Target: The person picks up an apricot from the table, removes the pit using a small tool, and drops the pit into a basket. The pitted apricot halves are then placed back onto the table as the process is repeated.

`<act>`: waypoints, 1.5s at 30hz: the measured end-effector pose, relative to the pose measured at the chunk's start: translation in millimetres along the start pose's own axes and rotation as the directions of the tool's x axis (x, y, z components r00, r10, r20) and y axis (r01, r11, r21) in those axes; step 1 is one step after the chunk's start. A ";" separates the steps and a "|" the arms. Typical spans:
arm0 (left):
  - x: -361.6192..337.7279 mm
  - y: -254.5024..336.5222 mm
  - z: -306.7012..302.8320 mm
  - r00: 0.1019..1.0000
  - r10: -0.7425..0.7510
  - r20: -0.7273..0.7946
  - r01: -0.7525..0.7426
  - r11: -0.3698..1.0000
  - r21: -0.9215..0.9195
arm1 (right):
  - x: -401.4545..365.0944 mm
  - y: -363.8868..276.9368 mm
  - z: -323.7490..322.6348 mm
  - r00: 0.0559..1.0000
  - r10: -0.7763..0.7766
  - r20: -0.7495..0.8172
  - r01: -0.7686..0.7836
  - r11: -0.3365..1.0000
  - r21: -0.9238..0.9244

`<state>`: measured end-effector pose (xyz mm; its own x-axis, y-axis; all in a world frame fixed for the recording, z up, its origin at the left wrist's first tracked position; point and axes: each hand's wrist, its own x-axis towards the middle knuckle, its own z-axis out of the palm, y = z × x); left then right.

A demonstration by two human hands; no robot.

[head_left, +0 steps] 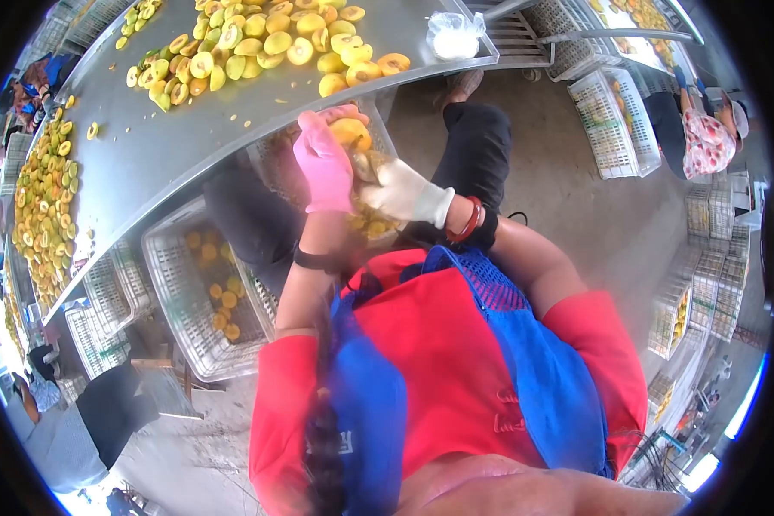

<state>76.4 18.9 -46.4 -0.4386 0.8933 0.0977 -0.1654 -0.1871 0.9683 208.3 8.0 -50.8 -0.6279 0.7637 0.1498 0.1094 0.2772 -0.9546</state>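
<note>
My left hand (pixel 325 168), in a pink glove, is closed around a yellow peach-like fruit (pixel 351 134) just off the table's near edge. My right hand (pixel 400 191), in a white glove, presses in beside it with curled fingers. Something small and brownish shows at its fingertips, too blurred to name. Under both hands, between the knees, a crate (pixel 385 129) holds yellow fruit pieces (pixel 374 225), partly hidden by my wrists. On the metal table (pixel 224 129) ahead lies a heap of halved yellow-green fruit (pixel 249 43).
A clear plastic bag (pixel 454 39) with white contents sits at the table's right corner. Another fruit heap (pixel 47 206) lies at the left. A white crate (pixel 168 284) with fruit halves stands left of my legs. Other people (pixel 705 138) and stacked crates (pixel 714 267) are around.
</note>
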 end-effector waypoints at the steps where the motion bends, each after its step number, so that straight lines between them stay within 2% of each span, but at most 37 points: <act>1: 1.7 -5.9 -0.7 1.000 -0.003 -0.015 0.003 1.000 -0.011 | 3.5 4.6 3.6 0.983 -0.167 -0.082 0.157 0.981 -0.114; 3: 6.1 -22.7 -2.9 0.999 -0.008 -0.032 0.006 0.999 -0.039 | 2.4 6.6 -4.8 0.982 0.161 0.096 -0.171 0.979 0.111; 5: 0.4 -7.6 -0.8 0.997 -0.065 0.036 0.065 0.998 0.004 | 1.9 13.9 -15.9 0.857 0.381 0.347 -0.489 0.815 0.312; 8: 3.0 -7.6 0.3 0.980 -0.148 0.133 0.148 0.989 0.006 | 3.1 -14.0 -34.9 0.752 0.441 0.489 -0.649 0.620 0.440; 9: 3.4 -2.9 1.5 0.972 -0.167 0.165 0.165 0.986 0.024 | 4.3 -14.7 -33.9 0.754 0.410 0.512 -0.651 0.568 0.503; 12: 2.6 -11.8 0.7 0.964 -0.168 0.204 0.167 0.986 0.024 | -0.9 -29.0 -35.5 0.778 0.507 0.370 -0.624 0.693 0.361; 15: 3.9 -16.0 -1.0 0.963 -0.076 0.260 0.069 0.997 0.035 | -0.8 -14.8 -39.2 0.728 0.471 0.497 -0.685 0.534 0.496; 18: 4.4 -15.1 -2.5 0.966 -0.084 0.245 0.073 0.996 0.052 | 0.7 -21.2 -38.7 0.772 0.470 0.428 -0.629 0.661 0.408; 19: 4.8 -13.8 -1.9 0.970 -0.085 0.229 0.076 0.996 0.046 | 1.2 -2.9 -29.3 0.898 0.331 0.290 -0.426 0.819 0.384; 20: 4.8 -12.4 -0.3 0.973 -0.086 0.214 0.080 0.996 0.037 | 1.1 30.2 -12.7 0.975 0.155 0.157 -0.199 0.926 0.320; 22: 5.0 -14.2 -0.6 0.975 -0.072 0.208 0.063 0.997 0.051 | 6.4 22.5 -13.7 0.974 0.142 0.176 -0.195 0.920 0.338; 23: 6.3 -18.1 -3.3 0.975 -0.057 0.217 0.042 0.996 0.075 | 3.9 17.0 -26.2 0.896 0.297 0.330 -0.420 0.807 0.415; 24: 6.0 -18.3 -5.1 0.973 -0.045 0.225 0.023 0.995 0.100 | 3.8 6.4 -33.5 0.768 0.412 0.490 -0.627 0.641 0.444; 27: 6.5 -14.5 -7.1 0.955 0.025 0.296 -0.069 0.988 0.140 | 3.3 11.9 -34.0 0.748 0.444 0.494 -0.641 0.678 0.361; 29: 7.8 -17.9 -6.4 0.962 0.021 0.273 -0.059 0.990 0.130 | 1.7 37.1 -19.9 0.883 0.318 0.345 -0.431 0.842 0.326; 31: 9.2 -19.6 -8.8 0.960 0.029 0.278 -0.068 0.989 0.130 | 5.1 26.7 -19.0 0.884 0.312 0.348 -0.431 0.832 0.349; 33: 7.1 -18.2 -9.7 0.960 0.024 0.278 -0.060 0.991 0.122 | 6.6 11.7 -31.4 0.758 0.418 0.502 -0.636 0.645 0.424; 35: 8.7 -21.0 -10.6 0.958 0.036 0.286 -0.069 0.992 0.105 | 7.2 12.7 -31.5 0.754 0.409 0.514 -0.643 0.621 0.448; 36: 12.4 -20.0 -13.7 0.942 -0.045 0.332 0.022 0.997 0.073 | 6.8 13.4 -31.9 0.752 0.406 0.519 -0.647 0.609 0.460; 38: 19.8 -15.0 -21.4 0.881 -0.199 0.429 0.211 0.977 0.020 | 6.5 17.5 -36.0 0.709 0.401 0.580 -0.701 0.491 0.518; 39: 18.8 -14.3 -18.7 0.888 -0.218 0.406 0.252 0.967 -0.032 | 5.6 17.9 -36.2 0.688 0.394 0.609 -0.724 0.427 0.542; 42: 19.1 -3.4 -15.3 0.874 -0.328 0.359 0.338 0.940 0.037 | 7.2 13.1 -35.0 0.706 0.380 0.598 -0.708 0.343 0.618; 43: 18.7 -6.3 -13.6 0.893 -0.311 0.325 0.306 0.950 0.068 | 6.4 12.1 -35.2 0.709 0.368 0.602 -0.705 0.362 0.609; 45: 18.4 -13.3 -10.3 0.929 -0.226 0.293 0.200 0.973 0.116 | 6.5 7.1 -30.1 0.762 0.454 0.461 -0.641 0.624 0.446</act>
<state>61.4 33.6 -59.8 -0.1110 0.9920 -0.0610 -0.1461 0.0444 0.9883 228.2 32.4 -48.9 -0.7847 0.4391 -0.4376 0.1270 -0.5770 -0.8068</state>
